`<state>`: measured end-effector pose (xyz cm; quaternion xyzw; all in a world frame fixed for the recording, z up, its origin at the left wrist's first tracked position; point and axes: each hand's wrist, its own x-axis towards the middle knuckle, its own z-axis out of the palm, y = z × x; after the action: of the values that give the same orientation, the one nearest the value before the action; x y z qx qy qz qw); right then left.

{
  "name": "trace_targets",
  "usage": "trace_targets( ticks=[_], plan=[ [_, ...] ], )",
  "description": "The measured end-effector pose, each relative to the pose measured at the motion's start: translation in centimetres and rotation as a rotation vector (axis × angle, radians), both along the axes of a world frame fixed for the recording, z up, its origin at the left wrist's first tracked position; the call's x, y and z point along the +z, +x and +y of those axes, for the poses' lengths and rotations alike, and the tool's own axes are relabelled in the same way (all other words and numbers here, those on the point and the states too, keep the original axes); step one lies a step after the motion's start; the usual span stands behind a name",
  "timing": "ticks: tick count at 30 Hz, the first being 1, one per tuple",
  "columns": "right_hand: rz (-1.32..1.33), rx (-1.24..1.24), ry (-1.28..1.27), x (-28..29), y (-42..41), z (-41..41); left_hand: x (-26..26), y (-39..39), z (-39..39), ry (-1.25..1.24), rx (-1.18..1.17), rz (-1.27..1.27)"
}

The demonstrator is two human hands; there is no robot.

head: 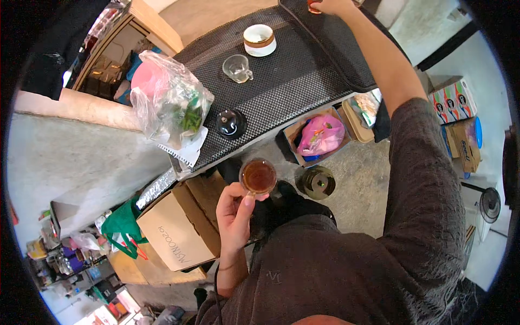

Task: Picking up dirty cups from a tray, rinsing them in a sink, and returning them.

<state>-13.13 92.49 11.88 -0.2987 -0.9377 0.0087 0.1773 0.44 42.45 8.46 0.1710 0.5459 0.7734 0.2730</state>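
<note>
My left hand (237,213) grips the handle of a small glass cup (258,175) of brown-red liquid, held level in front of my body. Far off at the top edge, my right hand (331,5) has its fingers at a small vessel with red liquid (314,7); the picture's edge cuts it off, and whether it rests on the black mat is unclear. On the table's black mesh covering (280,87) stand an empty-looking glass cup (237,68) with a handle and a white ceramic pot (260,40) with a brown band. A glossy black lid (230,124) with a knob lies near the edge.
Left on the table is a clear plastic bag (174,97) with greens, beside a pink object (149,79). Under the near edge sit a box with a pink bag (321,136) and a round glass-like vessel (319,183). A cardboard box (178,229) stands at lower left.
</note>
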Motion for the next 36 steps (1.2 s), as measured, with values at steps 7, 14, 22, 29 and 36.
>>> trace_targets(
  ticks=[7,14,22,29,36],
  plan=[
    [-0.398,0.060,-0.089,1.4,-3.6,1.4,-0.7,-0.2,-2.5,-0.059,0.048,-0.004],
    [-0.474,0.075,-0.154,0.3,-4.3,3.4,-1.9,-0.6,-3.4,-0.049,0.063,0.029],
    [-0.318,0.065,-0.162,2.9,-3.0,-0.1,-1.6,-0.7,-3.1,-0.026,0.115,-0.014],
    [-0.198,0.100,-0.371,6.9,0.6,-4.2,-0.4,-0.5,-3.4,-0.002,0.158,-0.040],
    [-0.354,0.334,-0.194,9.3,4.7,-7.3,-0.2,0.1,-5.0,0.040,0.216,0.043]
  ],
)
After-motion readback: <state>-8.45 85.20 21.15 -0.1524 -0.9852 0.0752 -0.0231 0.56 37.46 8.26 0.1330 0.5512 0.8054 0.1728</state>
